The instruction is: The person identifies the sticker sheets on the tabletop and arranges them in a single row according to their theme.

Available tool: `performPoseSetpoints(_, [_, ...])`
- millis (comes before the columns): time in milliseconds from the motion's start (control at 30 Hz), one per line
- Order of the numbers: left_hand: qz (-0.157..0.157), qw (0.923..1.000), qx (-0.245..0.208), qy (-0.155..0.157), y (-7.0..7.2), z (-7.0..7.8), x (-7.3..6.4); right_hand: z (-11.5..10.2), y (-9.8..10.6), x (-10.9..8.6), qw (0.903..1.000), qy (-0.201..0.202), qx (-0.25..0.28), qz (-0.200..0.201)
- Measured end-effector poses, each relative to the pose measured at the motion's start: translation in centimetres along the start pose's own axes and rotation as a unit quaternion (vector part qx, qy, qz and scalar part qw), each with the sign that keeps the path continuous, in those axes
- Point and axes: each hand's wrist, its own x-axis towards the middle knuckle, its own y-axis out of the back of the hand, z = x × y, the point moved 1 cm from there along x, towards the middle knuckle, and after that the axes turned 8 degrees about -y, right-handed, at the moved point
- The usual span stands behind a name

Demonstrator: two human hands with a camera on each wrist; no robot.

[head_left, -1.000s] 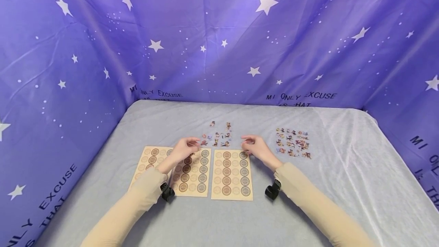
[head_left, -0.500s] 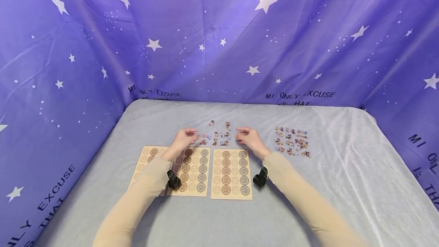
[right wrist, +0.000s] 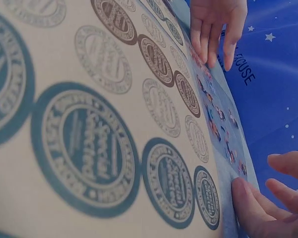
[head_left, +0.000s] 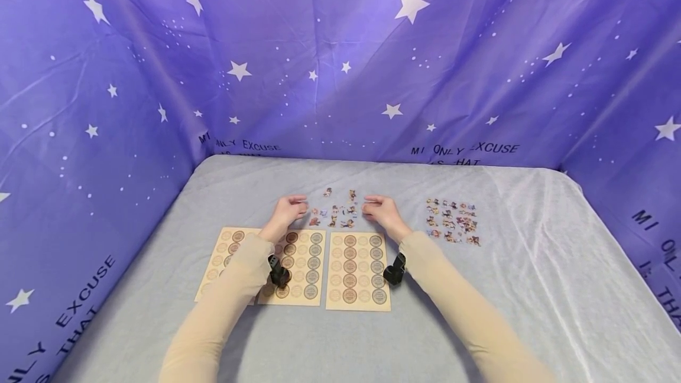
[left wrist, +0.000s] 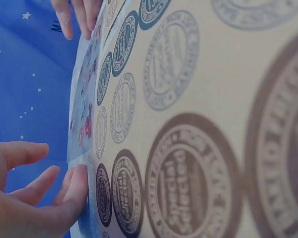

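A small group of cartoon-figure stickers point(head_left: 334, 221), seemingly on a clear sheet, lies between my two hands on the cloth. At its left side my left hand point(head_left: 288, 213) rests with lower fingers touching the cloth and its upper fingers held apart. My right hand point(head_left: 384, 213) is at the right side, fingers loosely bent and spread in the right wrist view, one fingertip down by the sheet's edge. Neither hand shows anything pinched. Just nearer to me lie paper sheets of round seal stickers: a left one point(head_left: 217, 260), a middle one point(head_left: 316, 265) and a right one point(head_left: 357, 273).
Another group of cartoon stickers point(head_left: 452, 221) lies farther right on the grey cloth-covered table point(head_left: 532, 288). Purple star-patterned curtains point(head_left: 340, 75) stand behind and on both sides. My left forearm covers part of the left and middle paper sheets.
Both hands have moved slightly away from me and closer together, from above the paper sheets' far edge to the two sides of the cartoon stickers. The stickers have hardly shifted.
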Motion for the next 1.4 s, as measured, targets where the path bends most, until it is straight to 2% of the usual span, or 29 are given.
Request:
performPoseSetpoints(33, [-0.001, 0.9999, -0.015, -0.005, 0.2, -1.3, 0.8, 0.0, 0.0, 0.0, 1.0000, -0.002, 0.000, 0.001])
performPoseSetpoints(67, [0.001, 0.9995, -0.029, -0.009, 0.4, -3.3, 2.1, 0.0, -0.1, 0.1, 1.0000, -0.005, 0.000, 0.004])
performPoseSetpoints(100, [0.001, 0.9993, -0.035, -0.013, 0.6, -4.4, 2.8, -0.1, -0.2, 0.1, 1.0000, -0.007, 0.001, 0.006])
performPoseSetpoints(133, [0.003, 0.9996, -0.027, 0.004, 0.6, -4.9, 3.2, -0.1, -0.2, 0.2, 1.0000, -0.007, 0.000, 0.007])
performPoseSetpoints(200, [0.002, 0.9994, -0.034, -0.004, 0.8, -6.6, 4.3, -0.1, -0.3, 0.3, 0.9999, -0.010, -0.006, 0.010])
performPoseSetpoints(233, [0.003, 0.9996, -0.028, -0.003, 0.8, -6.9, 4.6, -0.2, -0.3, 0.3, 0.9998, -0.011, -0.008, 0.011])
performPoseSetpoints(267, [0.001, 0.9998, -0.021, 0.008, 0.8, -6.8, 4.6, -0.3, -0.4, 0.3, 0.9998, -0.012, -0.009, 0.011])
performPoseSetpoints(300, [-0.004, 0.9998, -0.020, -0.002, 0.8, -6.8, 4.6, -0.3, -0.5, 0.4, 0.9998, -0.013, -0.011, 0.010])
performPoseSetpoints(367, [-0.004, 0.9999, -0.005, 0.010, 0.6, -5.7, 4.1, -0.5, -0.6, 0.4, 0.9997, -0.015, -0.016, 0.008])
performPoseSetpoints(467, [-0.005, 0.9989, 0.021, 0.041, 0.5, -5.1, 4.2, -0.6, -0.7, 0.4, 0.9998, -0.003, -0.018, 0.006])
performPoseSetpoints(500, [-0.005, 0.9991, 0.024, 0.035, 0.5, -5.4, 4.4, -0.6, -0.7, 0.5, 0.9998, -0.004, -0.020, 0.007])
performPoseSetpoints(533, [-0.001, 0.9982, 0.033, 0.049, 0.4, -5.2, 4.5, 0.1, -0.6, 1.4, 0.9998, 0.017, -0.011, 0.001])
performPoseSetpoints(600, [-0.008, 0.9989, 0.024, 0.040, 0.6, -6.1, 5.2, 1.6, -0.4, 3.5, 0.9997, 0.023, -0.009, -0.002])
performPoseSetpoints(733, [-0.016, 0.9994, 0.010, 0.028, 0.7, -6.6, 5.5, 6.7, 0.0, 10.8, 0.9991, 0.041, 0.007, -0.006])
performPoseSetpoints(767, [-0.023, 0.9992, 0.007, 0.031, 0.7, -6.7, 5.6, 7.4, 0.0, 11.8, 0.9996, 0.029, -0.001, 0.003])
performPoseSetpoints(800, [-0.024, 0.9996, 0.001, 0.018, 0.8, -7.2, 5.9, 8.1, 0.0, 12.7, 0.9994, 0.034, 0.010, 0.000])
performPoseSetpoints(833, [-0.028, 0.9994, -0.002, 0.023, 0.8, -7.3, 5.9, 8.6, 0.0, 13.3, 0.9993, 0.035, 0.014, 0.003])
performPoseSetpoints(900, [-0.034, 0.9991, -0.006, 0.026, 0.8, -7.4, 5.9, 8.7, -0.2, 13.4, 0.9993, 0.032, 0.014, 0.014])
performPoseSetpoints(967, [-0.038, 0.9989, -0.013, 0.022, 0.7, -7.1, 5.6, 8.0, -0.4, 12.4, 0.9991, 0.037, 0.022, 0.007])
performPoseSetpoints(1133, [-0.013, 0.9995, -0.001, 0.029, 0.3, -6.7, 5.5, 4.3, -1.1, 7.6, 0.9993, 0.011, 0.011, 0.033])
performPoseSetpoints(1200, [-0.010, 0.9990, 0.004, 0.044, 0.2, -6.8, 5.7, 3.8, -1.3, 7.0, 0.9983, 0.002, 0.009, 0.057])
performPoseSetpoints(1300, [-0.011, 0.9996, -0.005, 0.026, 0.2, -7.3, 6.1, 5.5, -1.4, 9.3, 0.9964, 0.018, 0.022, 0.080])
performPoseSetpoints(1400, [-0.013, 0.9995, -0.018, 0.022, 0.3, -7.5, 6.1, 8.2, -1.2, 12.7, 0.9961, 0.037, 0.036, 0.071])
